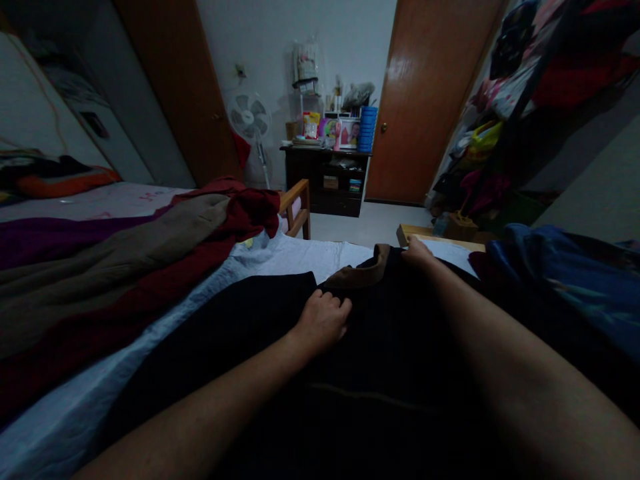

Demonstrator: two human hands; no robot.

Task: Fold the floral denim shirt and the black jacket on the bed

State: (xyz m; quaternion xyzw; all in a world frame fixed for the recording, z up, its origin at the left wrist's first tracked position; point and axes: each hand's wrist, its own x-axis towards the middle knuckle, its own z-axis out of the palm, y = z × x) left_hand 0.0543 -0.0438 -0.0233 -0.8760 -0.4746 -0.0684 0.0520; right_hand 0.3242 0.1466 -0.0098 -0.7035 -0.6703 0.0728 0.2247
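A large black garment (385, 353) with a brown collar (363, 273) lies spread over the pale bed sheet (300, 257). My left hand (325, 318) has its fingers curled on the dark cloth, just below the left end of the collar. Farther off and to the right, my right hand (417, 252) pinches the top edge of the same garment, to the right of the collar. Much of the black cloth is too dark to show folds.
Brown, dark red and purple clothes (115, 247) lie along the left. Blue clothing (560, 273) is heaped at the right. Beyond the bed are a wooden bed rail (300, 207), a white fan (250, 117), a dark cabinet (325, 177) and a wooden door (425, 93).
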